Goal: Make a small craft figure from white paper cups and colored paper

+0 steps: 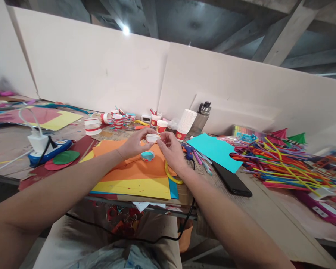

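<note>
My left hand (pixel 136 144) and my right hand (pixel 172 149) meet above a stack of orange and yellow paper sheets (pixel 134 172). Both pinch a small white paper-cup ring (pixel 152 138) between their fingertips. Just below the ring, a small round piece with teal and red on it (pixel 147 155) lies on the orange sheet. A yellow scissors handle (pixel 171 175) shows under my right wrist.
A stack of white paper cups (pixel 186 123), a dark bottle (pixel 201 116) and cut cup rings (pixel 93 126) stand behind. A teal sheet (pixel 215 149) and black phone (pixel 232 181) lie right, beside coloured straws (pixel 282 164). A power strip with charger (pixel 46 147) sits left.
</note>
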`<state>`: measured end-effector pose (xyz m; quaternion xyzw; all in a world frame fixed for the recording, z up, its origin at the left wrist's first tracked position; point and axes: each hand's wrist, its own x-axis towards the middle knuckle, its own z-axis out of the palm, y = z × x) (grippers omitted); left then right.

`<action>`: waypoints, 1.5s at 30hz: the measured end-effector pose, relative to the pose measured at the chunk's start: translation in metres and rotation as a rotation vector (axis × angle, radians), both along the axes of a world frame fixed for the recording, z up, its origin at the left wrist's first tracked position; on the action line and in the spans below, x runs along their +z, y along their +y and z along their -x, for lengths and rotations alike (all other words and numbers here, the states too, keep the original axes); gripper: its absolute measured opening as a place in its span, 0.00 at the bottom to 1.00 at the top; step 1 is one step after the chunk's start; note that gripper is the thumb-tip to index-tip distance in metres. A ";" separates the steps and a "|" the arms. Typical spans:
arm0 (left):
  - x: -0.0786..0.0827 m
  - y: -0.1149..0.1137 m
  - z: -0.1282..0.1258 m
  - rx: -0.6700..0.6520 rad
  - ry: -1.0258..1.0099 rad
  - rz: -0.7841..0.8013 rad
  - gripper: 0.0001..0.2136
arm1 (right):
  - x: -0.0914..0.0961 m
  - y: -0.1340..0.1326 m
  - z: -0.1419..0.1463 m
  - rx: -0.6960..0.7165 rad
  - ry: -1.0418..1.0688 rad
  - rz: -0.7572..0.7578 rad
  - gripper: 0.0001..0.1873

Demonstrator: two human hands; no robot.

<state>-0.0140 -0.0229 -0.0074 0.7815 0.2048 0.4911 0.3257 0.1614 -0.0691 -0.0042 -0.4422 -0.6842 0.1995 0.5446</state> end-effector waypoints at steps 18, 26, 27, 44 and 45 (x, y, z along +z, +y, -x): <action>-0.003 0.004 -0.001 0.064 0.047 -0.062 0.14 | -0.001 0.001 0.001 -0.044 -0.066 -0.006 0.11; -0.003 0.002 -0.002 0.084 0.059 -0.075 0.15 | -0.001 0.001 0.001 -0.059 -0.074 -0.013 0.11; -0.003 0.002 -0.002 0.085 0.058 -0.075 0.15 | -0.001 0.001 0.001 -0.064 -0.078 -0.015 0.11; -0.005 0.001 -0.003 0.142 0.067 -0.090 0.17 | -0.004 0.001 0.002 -0.169 -0.184 -0.129 0.11; -0.005 0.001 -0.003 0.142 0.068 -0.087 0.17 | -0.004 0.001 0.002 -0.172 -0.188 -0.134 0.11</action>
